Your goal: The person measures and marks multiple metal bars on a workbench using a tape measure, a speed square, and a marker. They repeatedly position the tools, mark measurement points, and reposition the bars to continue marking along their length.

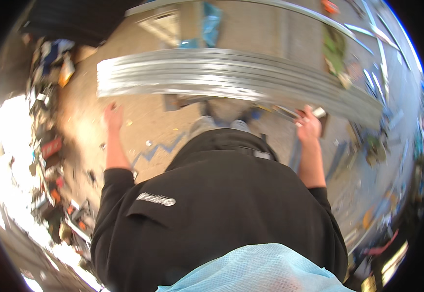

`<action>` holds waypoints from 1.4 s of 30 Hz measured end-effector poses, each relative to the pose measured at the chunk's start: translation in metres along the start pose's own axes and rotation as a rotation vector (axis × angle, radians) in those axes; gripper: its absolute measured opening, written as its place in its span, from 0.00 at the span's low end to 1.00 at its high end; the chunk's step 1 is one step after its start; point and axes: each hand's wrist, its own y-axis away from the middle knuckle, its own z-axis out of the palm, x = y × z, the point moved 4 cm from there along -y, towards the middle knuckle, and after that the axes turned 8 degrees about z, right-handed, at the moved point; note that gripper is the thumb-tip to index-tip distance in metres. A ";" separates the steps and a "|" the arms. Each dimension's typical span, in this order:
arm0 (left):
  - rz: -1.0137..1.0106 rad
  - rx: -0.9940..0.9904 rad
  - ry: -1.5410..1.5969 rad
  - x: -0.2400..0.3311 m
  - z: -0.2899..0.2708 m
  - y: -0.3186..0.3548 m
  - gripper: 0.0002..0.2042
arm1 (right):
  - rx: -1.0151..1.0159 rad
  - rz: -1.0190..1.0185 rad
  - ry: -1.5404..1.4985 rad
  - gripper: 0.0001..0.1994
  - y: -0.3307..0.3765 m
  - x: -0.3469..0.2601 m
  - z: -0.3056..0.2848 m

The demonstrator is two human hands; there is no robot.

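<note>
A long bundle of silvery ribbed metal profiles [212, 73] stretches across in front of me, its right end farther off to the right. Just below its left end is my left hand [113, 116], slightly blurred, with fingers loosely curved and apart and nothing visible in them. On the right, my right hand [309, 127] is closed around a slim tool with a pale end [319, 113], close to the bundle's near edge. Motion blur and the fingers hide what kind of tool it is.
Beyond the bundle lie a blue plastic bag [211, 24], a pale triangular frame [161, 27] and a long metal rail [290, 7]. Green cloth [334, 48] lies at the right. Clutter and a red box [51, 147] line the left side. My feet stand below the bundle.
</note>
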 end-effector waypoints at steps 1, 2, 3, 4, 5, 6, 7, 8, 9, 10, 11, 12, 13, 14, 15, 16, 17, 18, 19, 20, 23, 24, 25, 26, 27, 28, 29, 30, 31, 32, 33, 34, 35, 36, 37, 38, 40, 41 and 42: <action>-0.015 0.038 0.070 -0.009 0.001 -0.007 0.31 | -0.016 0.033 -0.032 0.08 -0.001 -0.002 -0.006; -0.043 0.046 0.086 -0.014 -0.002 -0.016 0.32 | 0.078 0.060 0.003 0.09 -0.004 -0.007 -0.012; -0.110 0.037 0.054 -0.017 -0.004 -0.023 0.32 | 0.125 0.010 0.027 0.11 -0.004 -0.010 -0.018; -0.113 0.067 0.049 -0.016 -0.009 -0.028 0.33 | 0.140 0.017 0.028 0.12 -0.005 -0.013 -0.020; -0.151 0.057 0.048 -0.014 -0.013 -0.035 0.35 | 0.216 0.022 0.033 0.12 -0.004 -0.015 -0.024; -0.191 0.048 0.034 -0.012 -0.018 -0.042 0.37 | 0.218 0.010 0.040 0.13 -0.005 -0.018 -0.024; -0.197 0.067 0.019 -0.010 -0.022 -0.048 0.39 | 0.272 -0.007 0.064 0.13 -0.004 -0.020 -0.024; -0.222 0.083 0.057 -0.008 -0.023 -0.053 0.39 | 0.286 -0.013 0.060 0.13 -0.004 -0.022 -0.023; -0.216 0.127 0.092 -0.007 -0.025 -0.061 0.40 | 0.325 -0.023 0.066 0.13 -0.003 -0.024 -0.023; -0.215 0.162 0.126 -0.009 -0.027 -0.068 0.41 | 0.336 -0.032 0.087 0.13 -0.001 -0.026 -0.022; -0.199 0.143 0.160 -0.012 -0.027 -0.075 0.41 | 0.341 -0.027 0.086 0.13 0.000 -0.027 -0.021; -0.191 0.112 0.192 -0.018 -0.026 -0.082 0.41 | 0.349 -0.021 0.086 0.13 0.001 -0.028 -0.021; -0.178 0.087 0.218 -0.023 -0.024 -0.088 0.40 | 0.395 -0.020 0.095 0.13 0.003 -0.031 -0.023; -0.132 0.124 0.208 -0.025 -0.024 -0.093 0.37 | 0.407 -0.017 0.103 0.14 0.003 -0.032 -0.023; -0.130 0.096 0.340 -0.030 -0.021 -0.095 0.35 | 0.399 -0.010 0.100 0.14 0.002 -0.034 -0.023; -0.141 0.053 0.462 -0.033 -0.016 -0.098 0.33 | 0.423 -0.007 0.100 0.14 0.002 -0.035 -0.024; -0.149 0.010 0.584 -0.035 -0.012 -0.100 0.31 | 0.447 -0.004 0.099 0.14 0.001 -0.037 -0.025; -0.146 0.043 0.638 -0.036 -0.010 -0.100 0.29 | 0.456 -0.013 0.120 0.14 0.001 -0.037 -0.026; -0.142 0.077 0.692 -0.037 -0.008 -0.097 0.27 | 0.428 -0.014 0.124 0.15 -0.001 -0.037 -0.025; -0.127 0.115 0.755 -0.037 -0.005 -0.095 0.25 | 0.446 -0.021 0.127 0.15 -0.002 -0.038 -0.026; -0.061 0.182 0.755 -0.037 0.001 -0.090 0.24 | 0.510 -0.046 0.135 0.16 -0.004 -0.037 -0.026; -0.068 0.199 0.812 -0.037 0.005 -0.089 0.24 | 0.555 -0.052 0.137 0.16 -0.004 -0.037 -0.028; -0.071 0.220 0.867 -0.036 0.009 -0.088 0.24 | 0.532 -0.053 0.144 0.17 -0.005 -0.037 -0.027; -0.100 0.227 0.914 -0.036 0.012 -0.088 0.24 | 0.531 -0.053 0.149 0.17 -0.006 -0.037 -0.026; -0.077 0.246 0.927 -0.036 0.013 -0.088 0.23 | 0.568 -0.056 0.156 0.17 -0.006 -0.038 -0.027; -0.081 0.250 0.932 -0.035 0.015 -0.087 0.23 | 0.535 -0.055 0.158 0.18 -0.007 -0.038 -0.027; -0.085 0.254 0.937 -0.035 0.016 -0.086 0.23 | 0.540 -0.057 0.161 0.18 -0.008 -0.038 -0.027; -0.094 0.250 0.933 -0.035 0.017 -0.085 0.23 | 0.545 -0.059 0.165 0.18 -0.009 -0.039 -0.028; -0.102 0.247 0.929 -0.035 0.017 -0.084 0.23 | 0.538 -0.054 0.165 0.19 -0.009 -0.039 -0.029; -0.096 0.257 0.927 -0.035 0.017 -0.084 0.23 | 0.530 -0.049 0.166 0.19 -0.010 -0.039 -0.029; -0.123 0.270 0.945 -0.034 0.020 -0.083 0.23 | 0.522 -0.044 0.166 0.19 -0.010 -0.039 -0.029; -0.135 0.296 0.965 -0.031 0.023 -0.083 0.24 | 0.535 -0.050 0.167 0.19 -0.009 -0.039 -0.029; -0.174 0.307 0.979 -0.031 0.026 -0.082 0.24 | 0.549 -0.057 0.168 0.20 -0.009 -0.039 -0.029; -0.151 0.329 1.012 -0.029 0.027 -0.082 0.24 | 0.562 -0.063 0.169 0.20 -0.008 -0.038 -0.028; -0.156 0.336 1.038 -0.029 0.030 -0.081 0.24 | 0.559 -0.059 0.161 0.20 -0.007 -0.037 -0.027; -0.152 0.350 1.060 -0.029 0.032 -0.081 0.24 | 0.556 -0.055 0.152 0.21 -0.006 -0.036 -0.025; -0.136 0.354 1.039 -0.030 0.035 -0.084 0.24 | 0.572 -0.057 0.127 0.21 -0.002 -0.033 -0.022; -0.143 0.351 1.021 -0.032 0.036 -0.085 0.24 | 0.590 -0.062 0.112 0.21 -0.001 -0.032 -0.021; -0.126 0.351 1.019 -0.033 0.037 -0.086 0.24 | 0.625 -0.059 0.099 0.21 0.001 -0.031 -0.021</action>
